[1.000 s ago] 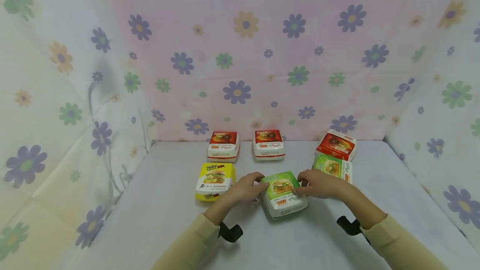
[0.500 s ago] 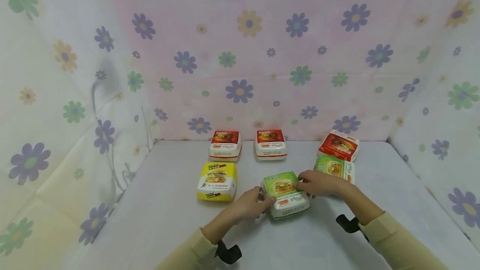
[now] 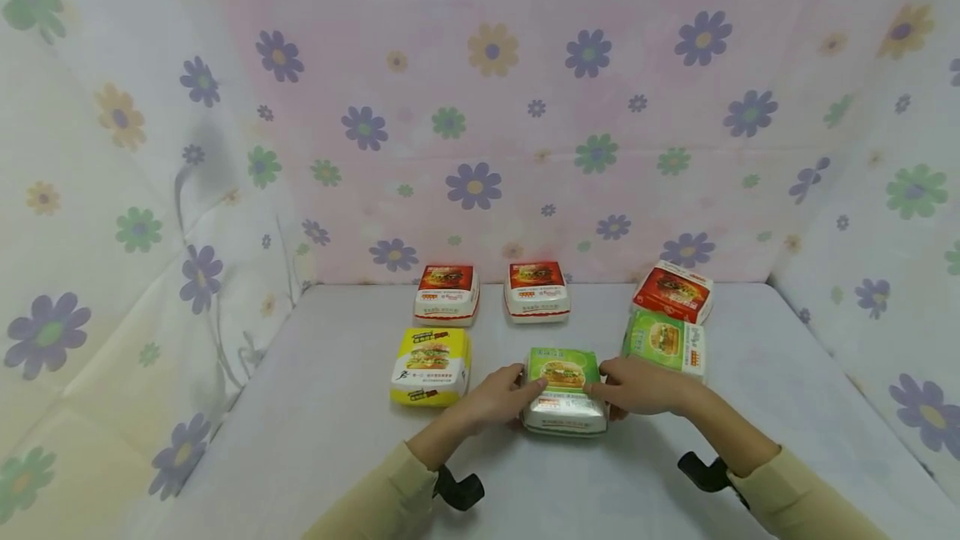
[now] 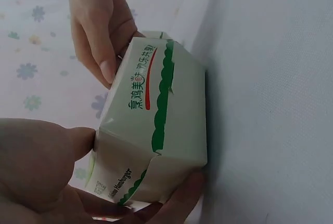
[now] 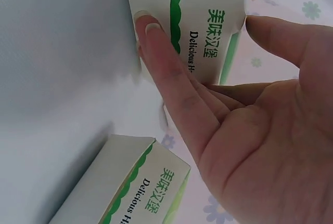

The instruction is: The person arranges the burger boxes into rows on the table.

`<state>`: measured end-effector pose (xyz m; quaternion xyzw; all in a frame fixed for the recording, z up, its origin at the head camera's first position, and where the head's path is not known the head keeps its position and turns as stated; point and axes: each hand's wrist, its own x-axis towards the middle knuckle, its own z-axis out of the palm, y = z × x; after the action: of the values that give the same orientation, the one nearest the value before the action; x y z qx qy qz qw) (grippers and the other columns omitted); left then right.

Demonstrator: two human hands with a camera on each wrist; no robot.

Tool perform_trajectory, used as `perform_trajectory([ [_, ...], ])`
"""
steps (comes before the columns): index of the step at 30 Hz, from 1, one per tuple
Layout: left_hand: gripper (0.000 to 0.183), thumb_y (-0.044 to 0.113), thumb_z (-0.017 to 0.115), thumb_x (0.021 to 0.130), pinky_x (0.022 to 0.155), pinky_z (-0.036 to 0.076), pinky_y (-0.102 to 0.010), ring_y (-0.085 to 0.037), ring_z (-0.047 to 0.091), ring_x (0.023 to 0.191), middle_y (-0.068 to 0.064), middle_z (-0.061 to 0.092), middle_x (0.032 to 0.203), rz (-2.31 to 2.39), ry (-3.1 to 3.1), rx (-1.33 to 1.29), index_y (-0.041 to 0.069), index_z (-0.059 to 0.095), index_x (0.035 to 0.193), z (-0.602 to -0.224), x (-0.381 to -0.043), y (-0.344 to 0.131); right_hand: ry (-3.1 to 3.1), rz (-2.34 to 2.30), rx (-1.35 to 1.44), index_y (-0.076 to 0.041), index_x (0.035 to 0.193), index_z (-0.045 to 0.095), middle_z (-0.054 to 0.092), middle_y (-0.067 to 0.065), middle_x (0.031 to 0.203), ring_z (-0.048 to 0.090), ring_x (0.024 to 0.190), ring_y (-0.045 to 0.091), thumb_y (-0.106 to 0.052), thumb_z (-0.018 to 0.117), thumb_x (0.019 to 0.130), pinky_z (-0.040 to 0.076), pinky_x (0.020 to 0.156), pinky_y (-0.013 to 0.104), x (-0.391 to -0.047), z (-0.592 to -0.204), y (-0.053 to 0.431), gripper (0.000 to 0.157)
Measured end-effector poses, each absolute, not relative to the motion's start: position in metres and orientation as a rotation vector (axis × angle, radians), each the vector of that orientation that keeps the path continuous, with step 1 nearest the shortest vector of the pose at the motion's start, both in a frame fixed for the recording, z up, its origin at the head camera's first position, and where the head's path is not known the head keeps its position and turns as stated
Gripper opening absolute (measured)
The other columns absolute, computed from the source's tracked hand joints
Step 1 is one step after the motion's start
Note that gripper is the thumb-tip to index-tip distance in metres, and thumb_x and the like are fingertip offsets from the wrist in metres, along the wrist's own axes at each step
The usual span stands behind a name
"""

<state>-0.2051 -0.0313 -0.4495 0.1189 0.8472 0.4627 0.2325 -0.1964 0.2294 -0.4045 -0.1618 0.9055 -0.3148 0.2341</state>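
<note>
In the head view a green-and-white burger box sits square to the viewer on the white table. My left hand grips its left side, thumb over the top edge and fingers down the side wall. On the opposite side my right hand holds it too, thumb at the lid's edge. The left wrist view shows the box's front wall with a green scalloped band, its base close to the cloth. Fingers of the right hand lie along the side wall in the right wrist view.
A yellow burger box stands to the left. Another green box is just behind the right hand, against a red box. Two more red boxes, one left and one central, line the back near the flowered cloth.
The held green box has turned from a slant to face straight forward. My left hand slid toward its front corner, then back up its side. The other boxes stay put.
</note>
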Motion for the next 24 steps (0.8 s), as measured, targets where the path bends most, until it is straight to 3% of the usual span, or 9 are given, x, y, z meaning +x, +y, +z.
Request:
perform_trajectory([
  [6, 0.075, 0.049, 0.055, 0.104, 0.107, 0.044, -0.056, -0.036, 0.05, 0.131, -0.027, 0.05, 0.147, 1.276, 2.345, 0.331, -0.008, 0.04, 0.15, -0.452, -0.204, -0.031, 2.453, -0.933, -0.424, -0.001, 0.112, 0.062, 0.066, 0.003, 0.091, 0.065, 0.081, 0.019, -0.032, 0.062, 0.103, 0.054, 0.07, 0.036, -0.197, -0.407, 0.229, 0.033],
  [11, 0.075, 0.05, 0.054, 0.104, 0.107, 0.044, -0.055, -0.034, 0.05, 0.129, -0.025, 0.05, 0.146, 1.268, 2.36, 0.316, -0.007, 0.04, 0.151, -0.45, -0.202, -0.033, 2.438, -0.965, -0.417, -0.002, 0.113, 0.062, 0.067, 0.004, 0.092, 0.066, 0.082, 0.019, -0.034, 0.062, 0.103, 0.055, 0.071, 0.037, -0.197, -0.41, 0.228, 0.033],
  [20, 0.076, 0.055, 0.053, 0.103, 0.083, 0.056, -0.042, -0.023, 0.063, 0.098, -0.018, 0.056, 0.135, 1.313, 2.401, 0.297, -0.002, 0.041, 0.151, -0.443, -0.214, -0.038, 2.465, -1.047, -0.427, 0.002, 0.121, 0.059, 0.066, 0.005, 0.095, 0.065, 0.082, 0.019, -0.035, 0.058, 0.105, 0.058, 0.079, 0.046, -0.207, -0.411, 0.221, 0.041],
  [24, 0.076, 0.056, 0.052, 0.103, 0.094, 0.052, -0.047, -0.028, 0.06, 0.112, -0.019, 0.054, 0.143, 1.334, 2.453, 0.246, 0.0, 0.04, 0.153, -0.444, -0.22, -0.037, 2.505, -1.064, -0.428, 0.002, 0.12, 0.059, 0.066, 0.005, 0.091, 0.065, 0.08, 0.019, -0.037, 0.056, 0.106, 0.058, 0.075, 0.042, -0.215, -0.413, 0.215, 0.042],
])
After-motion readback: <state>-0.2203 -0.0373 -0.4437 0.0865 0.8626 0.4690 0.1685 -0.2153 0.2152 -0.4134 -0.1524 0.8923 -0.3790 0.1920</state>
